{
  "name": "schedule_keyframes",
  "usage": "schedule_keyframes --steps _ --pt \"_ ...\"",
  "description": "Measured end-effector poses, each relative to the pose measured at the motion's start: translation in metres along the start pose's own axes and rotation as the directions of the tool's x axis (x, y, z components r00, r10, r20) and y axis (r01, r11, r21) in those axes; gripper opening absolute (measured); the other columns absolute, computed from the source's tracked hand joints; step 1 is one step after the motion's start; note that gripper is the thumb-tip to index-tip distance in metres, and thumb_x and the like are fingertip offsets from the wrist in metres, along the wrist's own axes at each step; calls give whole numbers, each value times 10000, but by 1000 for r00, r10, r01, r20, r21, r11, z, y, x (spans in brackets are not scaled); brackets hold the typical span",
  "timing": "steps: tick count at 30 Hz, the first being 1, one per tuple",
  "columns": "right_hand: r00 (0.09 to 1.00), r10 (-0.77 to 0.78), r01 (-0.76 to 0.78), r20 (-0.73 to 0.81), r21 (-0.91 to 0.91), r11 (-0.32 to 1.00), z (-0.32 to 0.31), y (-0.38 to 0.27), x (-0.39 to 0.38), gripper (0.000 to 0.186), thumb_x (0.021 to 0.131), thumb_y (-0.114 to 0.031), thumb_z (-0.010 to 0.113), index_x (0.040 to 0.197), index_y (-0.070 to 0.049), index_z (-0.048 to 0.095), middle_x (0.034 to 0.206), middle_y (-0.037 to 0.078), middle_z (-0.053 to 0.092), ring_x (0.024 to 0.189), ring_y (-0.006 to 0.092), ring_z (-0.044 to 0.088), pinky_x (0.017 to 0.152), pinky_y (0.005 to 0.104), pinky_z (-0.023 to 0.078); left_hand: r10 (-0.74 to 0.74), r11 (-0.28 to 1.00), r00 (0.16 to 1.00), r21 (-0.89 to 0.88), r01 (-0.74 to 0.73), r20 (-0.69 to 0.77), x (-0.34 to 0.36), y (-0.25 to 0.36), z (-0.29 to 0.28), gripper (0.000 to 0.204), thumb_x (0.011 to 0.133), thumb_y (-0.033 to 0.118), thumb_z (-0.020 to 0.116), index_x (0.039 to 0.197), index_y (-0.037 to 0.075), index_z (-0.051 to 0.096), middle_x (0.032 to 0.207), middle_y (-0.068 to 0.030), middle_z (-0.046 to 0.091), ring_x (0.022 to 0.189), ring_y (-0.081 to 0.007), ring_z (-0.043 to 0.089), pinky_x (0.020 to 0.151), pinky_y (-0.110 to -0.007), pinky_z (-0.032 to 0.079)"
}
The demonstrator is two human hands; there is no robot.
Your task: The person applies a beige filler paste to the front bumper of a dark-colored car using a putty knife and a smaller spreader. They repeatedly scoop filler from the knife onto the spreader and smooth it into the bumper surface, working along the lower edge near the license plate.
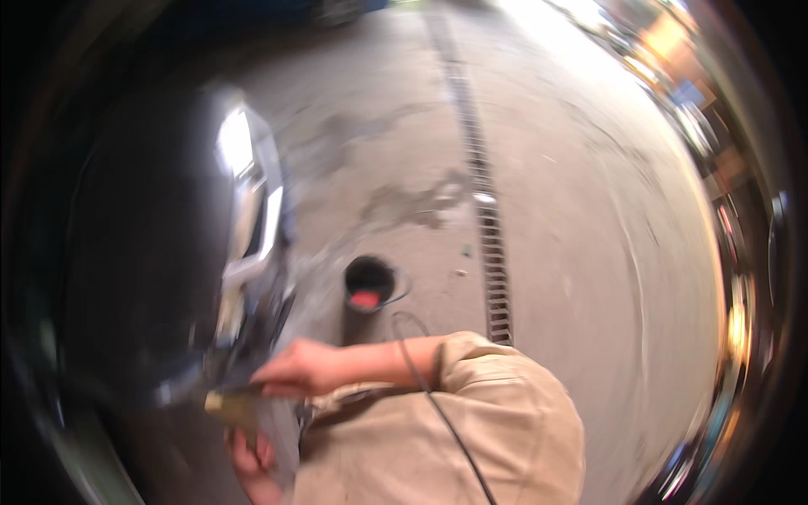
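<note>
My right hand (296, 368) reaches across to the left, its fingers closed at a dark edge beside a yellowish block-like thing (229, 407). Below it, my left hand (251, 459) curls its fingers against the underside of the same thing. Motion blur hides what kind of thing this is. Both hands are close to the lower end of a dark car (151, 252), whose light-coloured front or rear trim (261, 227) faces the floor. Whether the yellowish thing touches the car, I cannot tell.
A black bucket (358, 276) with a red thing (365, 299) inside stands on the concrete floor (572, 210) beyond my right forearm. A dark cable (442, 412) runs over my tan clothing. A grated drain (488, 244) crosses the floor. Blurred clutter (715, 151) lines the right side.
</note>
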State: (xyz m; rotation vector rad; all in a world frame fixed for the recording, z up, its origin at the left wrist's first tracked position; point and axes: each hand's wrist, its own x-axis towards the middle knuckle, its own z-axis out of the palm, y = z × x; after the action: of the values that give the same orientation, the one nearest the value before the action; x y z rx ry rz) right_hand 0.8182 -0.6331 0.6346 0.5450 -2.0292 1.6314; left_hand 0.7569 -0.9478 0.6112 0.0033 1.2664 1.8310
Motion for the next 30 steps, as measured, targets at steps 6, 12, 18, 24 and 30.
schedule_keyframes --steps 6,12,18,24,30 --pt "859 149 -206 -491 -65 976 -6 -7 3 171 1022 -211 648 1063 -46 642 800 207 642 729 427 603 623 446 478 -169 971 972 197 136 162 60 21 -8 463 1089 526 463 1114 74 564 638 -38 496 426 -158 417 376 -305 338" --pt "867 -226 105 -443 -282 954 30 -37 14 152 1013 -143 643 1090 -16 678 886 195 691 829 409 664 666 436 513 -283 909 920 380 168 269 96 26 15 421 1088 493 483 1053 81 568 648 -40 507 448 -157 434 400 -306 348" --pt "956 -92 -50 -277 -468 882 54 -51 -4 233 1020 -148 626 1219 -44 689 936 172 722 861 396 680 692 442 534 -328 878 881 454 151 340 102 43 8 390 1086 460 503 991 88 572 659 -42 517 471 -155 450 424 -307 358" --pt "868 -107 -121 -484 -417 901 93 -60 14 329 1028 -139 622 1353 -102 663 987 146 730 867 359 688 671 419 528 -340 871 858 474 132 384 104 53 -20 370 1085 427 522 930 95 576 669 -44 528 494 -154 466 447 -309 369" --pt "962 -85 -121 -261 -680 723 120 -66 17 375 1018 -159 653 1392 -127 642 884 97 662 802 326 652 645 428 513 -313 879 848 468 89 427 106 68 -75 364 1083 394 542 868 102 580 679 -46 539 516 -152 483 471 -310 379"
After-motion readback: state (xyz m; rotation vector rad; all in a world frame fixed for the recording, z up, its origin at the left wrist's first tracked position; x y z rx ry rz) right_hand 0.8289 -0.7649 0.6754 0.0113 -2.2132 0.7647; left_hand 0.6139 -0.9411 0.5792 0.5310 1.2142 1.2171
